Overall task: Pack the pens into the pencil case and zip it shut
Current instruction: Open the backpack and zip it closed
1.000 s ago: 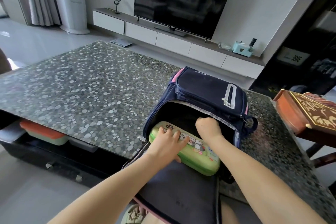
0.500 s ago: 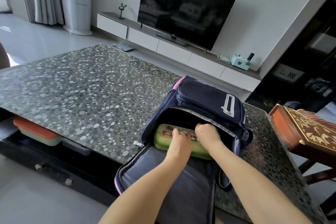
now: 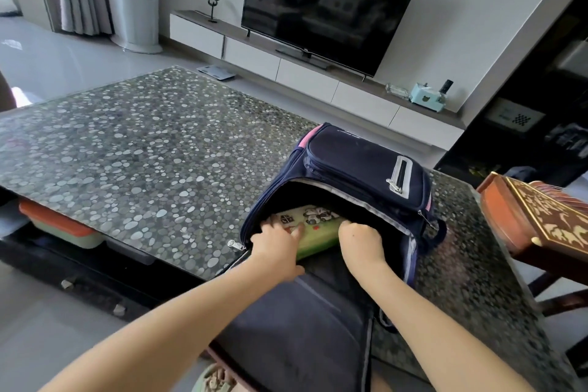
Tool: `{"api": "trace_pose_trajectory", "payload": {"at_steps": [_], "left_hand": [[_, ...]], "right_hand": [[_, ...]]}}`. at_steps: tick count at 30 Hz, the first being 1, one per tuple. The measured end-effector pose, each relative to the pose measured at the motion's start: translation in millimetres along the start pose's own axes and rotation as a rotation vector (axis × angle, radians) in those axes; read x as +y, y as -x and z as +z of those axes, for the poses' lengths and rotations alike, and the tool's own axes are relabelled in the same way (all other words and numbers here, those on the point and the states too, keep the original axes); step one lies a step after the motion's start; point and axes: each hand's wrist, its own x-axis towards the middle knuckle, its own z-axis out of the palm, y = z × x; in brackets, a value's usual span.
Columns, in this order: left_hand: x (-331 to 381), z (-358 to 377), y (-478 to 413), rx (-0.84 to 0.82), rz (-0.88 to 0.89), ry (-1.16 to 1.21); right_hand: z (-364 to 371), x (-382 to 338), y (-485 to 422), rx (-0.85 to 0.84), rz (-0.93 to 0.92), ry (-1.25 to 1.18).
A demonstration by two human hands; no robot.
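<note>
green pencil case (image 3: pixel 319 231) lies flat just inside the mouth of the open navy backpack (image 3: pixel 359 162); backpack sits at the near right of the pebble-patterned table (image 3: pixel 143 153); left hand (image 3: pixel 278 248) rests on the case's left end, fingers fairly straight and spread over the lid; right hand (image 3: pixel 361 242) knuckles-up at the right end, fingers curled under and hidden; cannot tell whether they grip the case; no pens in view; zip not visible; judgement: case looks a stiff moulded shell, light, with a smooth and likely slippery lid; best taken by both ends or the long edges, thumb underneath.
</note>
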Motion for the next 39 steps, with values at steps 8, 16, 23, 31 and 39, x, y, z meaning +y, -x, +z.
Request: {"api": "trace_pose_trajectory", "payload": {"at_steps": [8, 16, 23, 31, 39], "left_hand": [[5, 6, 6, 0.189, 0.117, 0.016], [57, 8, -31, 0.271, 0.04, -0.016], [61, 12, -25, 0.247, 0.198, -0.121], [77, 25, -32, 0.284, 0.284, -0.034], [18, -9, -3, 0.573, 0.075, 0.199]], "right_hand": [[-9, 38, 91, 0.472, 0.123, -0.084], [16, 62, 80, 0.114, 0.353, -0.467], [24, 54, 74, 0.189, 0.248, -0.486], [23, 61, 70, 0.156, 0.23, -0.449], [19, 74, 90, 0.21, 0.277, -0.354]]}}
